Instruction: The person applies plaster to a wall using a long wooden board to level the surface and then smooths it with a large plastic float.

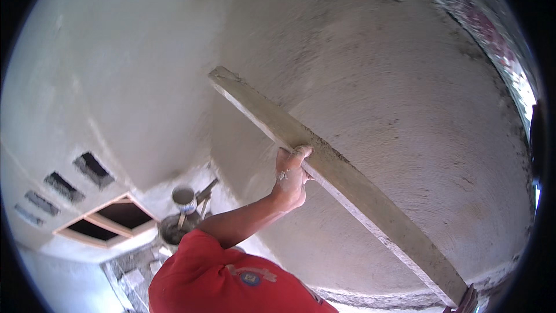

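Note:
My left hand (292, 177), at the end of an arm in a red sleeve, is closed on a long straightedge board (370, 203) caked with plaster. The board lies diagonally over a grey, freshly plastered wall (394, 98) marked with curved streaks; whether it touches the surface I cannot tell. At the board's lower right end, my right hand (465, 299) shows only in part, dim at the picture's edge, with its fingers around the board. Wet grey specks sit on the back of my left hand.
The smoother wall (116, 46) at left has several dark slots (92, 168) and a wood-framed opening (107, 220). Below lie a white bucket (184, 196), a dark tub of mortar (172, 232) with tools, and rubble-strewn ground (139, 278). A rough, broken edge (480, 29) runs along the upper right.

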### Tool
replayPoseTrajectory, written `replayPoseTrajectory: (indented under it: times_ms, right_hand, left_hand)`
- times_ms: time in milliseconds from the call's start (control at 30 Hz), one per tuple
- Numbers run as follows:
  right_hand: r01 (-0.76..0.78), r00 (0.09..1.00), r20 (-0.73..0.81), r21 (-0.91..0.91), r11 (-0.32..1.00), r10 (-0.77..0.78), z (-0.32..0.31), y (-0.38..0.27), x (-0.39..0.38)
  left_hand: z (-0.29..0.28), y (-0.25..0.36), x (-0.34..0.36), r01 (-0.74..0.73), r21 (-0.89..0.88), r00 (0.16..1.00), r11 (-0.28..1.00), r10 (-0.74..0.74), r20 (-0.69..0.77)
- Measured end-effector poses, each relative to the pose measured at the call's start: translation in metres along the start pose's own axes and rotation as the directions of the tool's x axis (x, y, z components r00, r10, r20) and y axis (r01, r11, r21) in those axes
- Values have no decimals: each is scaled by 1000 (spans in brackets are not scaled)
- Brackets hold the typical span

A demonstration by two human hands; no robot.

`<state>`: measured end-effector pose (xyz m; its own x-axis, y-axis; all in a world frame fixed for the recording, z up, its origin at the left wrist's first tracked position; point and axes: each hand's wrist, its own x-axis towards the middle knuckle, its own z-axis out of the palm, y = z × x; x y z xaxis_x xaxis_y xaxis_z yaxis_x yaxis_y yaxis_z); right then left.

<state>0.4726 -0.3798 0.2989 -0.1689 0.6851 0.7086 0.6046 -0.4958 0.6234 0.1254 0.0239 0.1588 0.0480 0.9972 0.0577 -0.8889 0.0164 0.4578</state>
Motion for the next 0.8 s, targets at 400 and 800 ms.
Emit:
replayPoseTrajectory:
  times_ms: [400,800]
  right_hand:
    - [479,876,-113,80,874,-469,-57,-93,151]
    - [891,326,73,310,332,-942,-132,-263,292]
  left_hand:
    - [-183,13,-27,62,-256,783,965,-206,-587]
    - [-382,37,-107,1,-267,557,964,-223,-800]
